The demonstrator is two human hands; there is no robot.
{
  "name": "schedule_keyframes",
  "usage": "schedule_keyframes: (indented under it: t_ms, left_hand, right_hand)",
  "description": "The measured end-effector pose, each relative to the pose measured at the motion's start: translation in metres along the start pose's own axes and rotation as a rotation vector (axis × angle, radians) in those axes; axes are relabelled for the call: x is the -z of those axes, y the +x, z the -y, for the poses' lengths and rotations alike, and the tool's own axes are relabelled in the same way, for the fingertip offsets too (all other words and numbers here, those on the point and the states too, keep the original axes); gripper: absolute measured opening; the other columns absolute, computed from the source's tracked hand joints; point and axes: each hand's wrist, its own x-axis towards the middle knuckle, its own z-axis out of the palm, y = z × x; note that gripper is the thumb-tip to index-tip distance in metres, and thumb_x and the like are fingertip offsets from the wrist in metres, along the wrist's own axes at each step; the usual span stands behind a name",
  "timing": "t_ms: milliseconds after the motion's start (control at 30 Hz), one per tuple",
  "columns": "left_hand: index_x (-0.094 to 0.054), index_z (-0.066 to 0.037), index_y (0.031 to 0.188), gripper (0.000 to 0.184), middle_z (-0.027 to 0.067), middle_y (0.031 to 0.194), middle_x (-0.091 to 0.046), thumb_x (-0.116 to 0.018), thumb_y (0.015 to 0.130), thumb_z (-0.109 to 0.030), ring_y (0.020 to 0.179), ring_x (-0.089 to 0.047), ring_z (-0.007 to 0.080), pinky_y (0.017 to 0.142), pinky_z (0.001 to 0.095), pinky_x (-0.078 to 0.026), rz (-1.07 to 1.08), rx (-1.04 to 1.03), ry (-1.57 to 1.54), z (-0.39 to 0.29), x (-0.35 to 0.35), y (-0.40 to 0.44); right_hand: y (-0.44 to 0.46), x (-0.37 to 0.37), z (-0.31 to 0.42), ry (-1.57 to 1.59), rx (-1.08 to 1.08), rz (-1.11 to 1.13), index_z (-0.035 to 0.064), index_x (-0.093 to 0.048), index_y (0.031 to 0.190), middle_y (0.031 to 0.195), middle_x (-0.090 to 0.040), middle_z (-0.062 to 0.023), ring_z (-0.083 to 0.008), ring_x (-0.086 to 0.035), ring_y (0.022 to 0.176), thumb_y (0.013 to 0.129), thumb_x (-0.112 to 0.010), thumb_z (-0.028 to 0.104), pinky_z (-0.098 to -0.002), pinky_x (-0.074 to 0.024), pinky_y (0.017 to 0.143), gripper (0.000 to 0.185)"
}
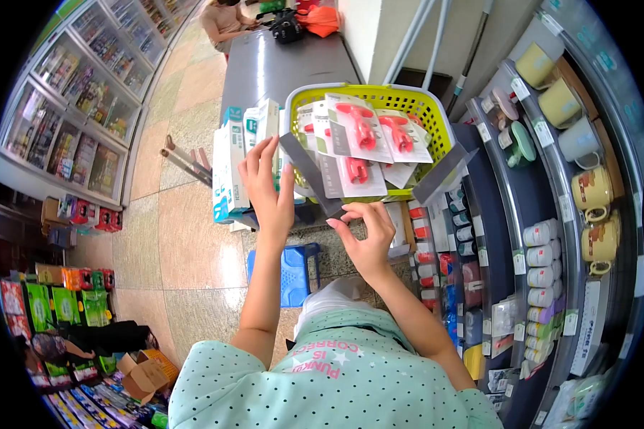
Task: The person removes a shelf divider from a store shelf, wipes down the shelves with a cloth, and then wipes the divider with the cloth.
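At one o'clock in the head view, a yellow-green basket (pixel 441 121) sits on a grey desk (pixel 265 71), filled with carded packs (pixel 358 129) of red items. At its near left corner, a dark strip (pixel 309 171) slants down toward the centre. My right hand (pixel 371 236), just below the centre toward four o'clock, pinches the strip's lower end between thumb and forefinger. My left hand (pixel 268 182), toward ten o'clock, is open with fingers extended, its thumb beside the strip; I cannot tell whether they touch. A second dark strip (pixel 438 177) tilts at the basket's near right corner, toward two o'clock. White-and-teal boxes (pixel 229 168) stand left of the basket at ten o'clock. A blue stool (pixel 293 279) is at seven, shelved mugs (pixel 592 189) near three, and a person (pixel 225 28) at eleven.
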Motion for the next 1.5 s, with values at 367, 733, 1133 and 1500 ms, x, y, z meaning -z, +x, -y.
schedule_keyframes:
  t_ms: [367,733,1133,1500]
  left_hand:
    - [-0.060,0.000,0.131,0.055,0.0182,0.125,-0.058,-0.061,0.084,-0.027,0.116,-0.049,0.0327,0.105,0.0414,-0.034,0.345,-0.219,-0.418,-0.126,-0.022,-0.032]
    - [-0.063,0.001,0.125,0.050,0.0173,0.123,-0.061,-0.060,0.084,-0.028,0.114,-0.052,0.0328,0.102,0.0409,-0.037,0.797,-0.458,-0.782,-0.216,-0.086,-0.079]
    - [-0.063,0.000,0.127,0.049,0.0170,0.123,-0.060,-0.064,0.081,-0.017,0.111,-0.051,0.0323,0.100,0.0425,-0.038,1.304,-0.764,-1.064,-0.332,-0.096,-0.188]
    - [-0.065,-0.003,0.113,0.035,0.0134,0.123,-0.059,-0.072,0.079,-0.010,0.110,-0.052,0.0362,0.089,0.0459,-0.043,1.326,-1.023,-0.925,-0.430,-0.134,-0.344]
  right_hand:
    - [-0.002,0.090,0.025,0.001,0.011,-0.324,0.0037,-0.069,0.095,0.078,-0.068,-0.0051,-0.0219,-0.062,0.071,0.077,-0.075,-0.001,-0.0330,-0.0472,0.065,0.020]
    - [-0.059,0.193,0.046,-0.272,-0.149,-0.730,0.0050,-0.070,0.094,0.077,-0.067,-0.0056,-0.0216,-0.062,0.072,0.079,-0.075,0.002,-0.0324,-0.0492,0.067,0.016]
    - [-0.180,0.283,0.089,-0.434,-0.403,-1.265,0.0022,-0.069,0.098,0.087,-0.067,-0.0085,-0.0172,-0.063,0.076,0.082,-0.073,0.002,-0.0294,-0.0494,0.072,0.016]
    - [-0.282,0.350,0.121,-0.530,-0.476,-1.454,-0.0001,-0.067,0.099,0.090,-0.065,-0.0092,-0.0164,-0.064,0.079,0.087,-0.071,0.003,-0.0277,-0.0500,0.074,0.013]
